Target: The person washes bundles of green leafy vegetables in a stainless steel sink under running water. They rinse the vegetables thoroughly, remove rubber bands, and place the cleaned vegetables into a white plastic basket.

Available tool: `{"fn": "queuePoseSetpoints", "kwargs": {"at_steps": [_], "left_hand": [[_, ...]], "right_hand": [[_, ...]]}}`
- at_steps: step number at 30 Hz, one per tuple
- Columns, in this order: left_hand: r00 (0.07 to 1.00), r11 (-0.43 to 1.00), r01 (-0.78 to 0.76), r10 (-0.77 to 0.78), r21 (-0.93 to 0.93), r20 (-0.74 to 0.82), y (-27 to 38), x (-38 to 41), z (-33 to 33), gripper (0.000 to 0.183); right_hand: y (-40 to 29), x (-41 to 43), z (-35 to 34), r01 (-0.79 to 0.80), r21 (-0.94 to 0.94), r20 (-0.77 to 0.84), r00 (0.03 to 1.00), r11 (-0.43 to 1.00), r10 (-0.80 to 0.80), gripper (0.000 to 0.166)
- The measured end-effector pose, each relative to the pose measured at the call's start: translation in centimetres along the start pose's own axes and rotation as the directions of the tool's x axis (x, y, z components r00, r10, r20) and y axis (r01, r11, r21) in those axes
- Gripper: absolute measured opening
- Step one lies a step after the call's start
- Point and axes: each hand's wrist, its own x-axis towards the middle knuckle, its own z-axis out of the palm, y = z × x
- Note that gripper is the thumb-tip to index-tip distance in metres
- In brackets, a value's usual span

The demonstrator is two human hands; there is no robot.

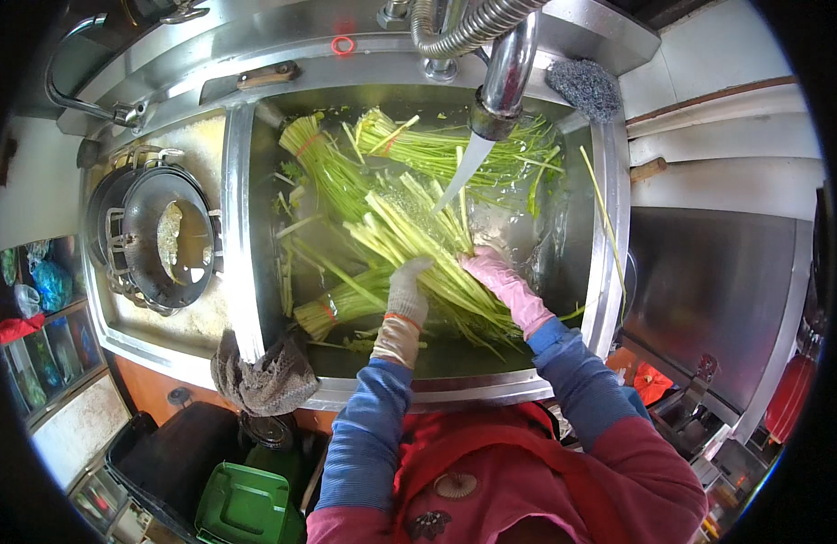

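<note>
My left hand (pixel 409 292), in a pale glove with an orange band at the wrist, holds one side of a bunch of long green stalks (pixel 418 245). On the bunch's other side, my right hand (pixel 493 272), in a pink rubber glove, grips it too. A stream of water from the faucet (pixel 497 112) falls on the stalks. In the sink water lie a banded bundle at the upper left (pixel 327 163), another at the top (pixel 418 146), and one at the lower left (pixel 344 306), partly hidden behind my left wrist. Loose stalk pieces float at the left.
The sink rim (pixel 238 238) divides this basin from a left one holding stacked woks (pixel 167 238). A cloth (pixel 265 374) hangs at its front. A cleaver (pixel 248 78) and a red band (pixel 342 45) lie behind; a scouring pad (pixel 585 88) sits in the back right corner.
</note>
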Motion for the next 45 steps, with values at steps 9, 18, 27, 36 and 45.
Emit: {"fn": "queuePoseSetpoints", "kwargs": {"at_steps": [9, 18, 27, 36, 45], "left_hand": [[0.898, 0.929, 0.196, -0.041, -0.314, 0.439, 0.6, -4.2, 1.2, 0.035], [0.847, 0.917, 0.195, 0.02, -0.347, 0.531, 1.2, -7.7, 2.1, 0.035], [0.906, 0.938, 0.094, 0.059, -0.335, 0.419, 1.2, -6.8, 2.2, 0.028], [0.868, 0.915, 0.174, 0.032, -0.364, 0.495, 3.2, -6.3, 1.0, 0.033], [0.899, 0.872, 0.166, 0.058, -0.46, 0.434, 3.5, -6.9, 1.3, 0.033]], "right_hand": [[-1.5, -8.5, -2.8, 0.189, 0.344, -0.018, 0.981, 0.92, -0.195, 0.038], [-0.2, -10.9, -2.6, 0.497, 0.157, -0.226, 0.859, 0.854, -0.459, 0.049], [-1.8, -9.6, -2.3, 0.379, 0.147, -0.134, 0.923, 0.913, -0.362, 0.052], [-4.3, -10.0, -5.0, 0.27, 0.353, -0.002, 0.958, 0.896, -0.287, 0.06], [-4.9, -10.9, -5.7, 0.272, 0.431, 0.111, 0.93, 0.86, -0.35, 0.055]]}}
